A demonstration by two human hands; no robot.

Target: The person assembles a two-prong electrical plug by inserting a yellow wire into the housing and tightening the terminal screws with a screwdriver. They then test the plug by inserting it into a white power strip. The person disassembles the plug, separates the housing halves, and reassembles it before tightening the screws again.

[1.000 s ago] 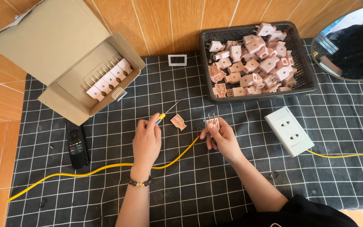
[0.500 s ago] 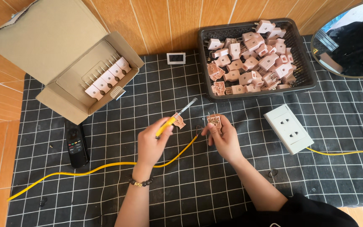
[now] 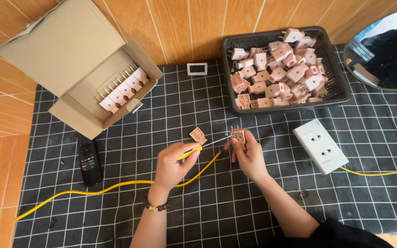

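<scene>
- Lowered since half a second ago, the yellow-handled screwdriver (image 3: 197,149) now points almost level at the plug half (image 3: 238,135); earlier its tip angled up toward the basket.
- Left hand (image 3: 173,161) has its grip closed around the screwdriver's handle; right hand (image 3: 249,154) has its grip pinched on the plug half, just above the checked mat (image 3: 171,211) at the middle of the desk.
- Judged from the frame, the step is driving a small screw: the tip should seat squarely in the slot, the plug half braced firm, the turning pressure kept light.
- Plug half is pale pink, small and blocky, with thin metal prongs standing at its top edge; its inner face is too small to read.
- A matching pink cover (image 3: 198,135) lies loose on the mat just left of it.
- Behind: a black basket (image 3: 341,92) heaped with pink plugs, a cardboard box (image 3: 70,115) holding a neat row, a white socket (image 3: 320,145) on a yellow cable (image 3: 93,189).
</scene>
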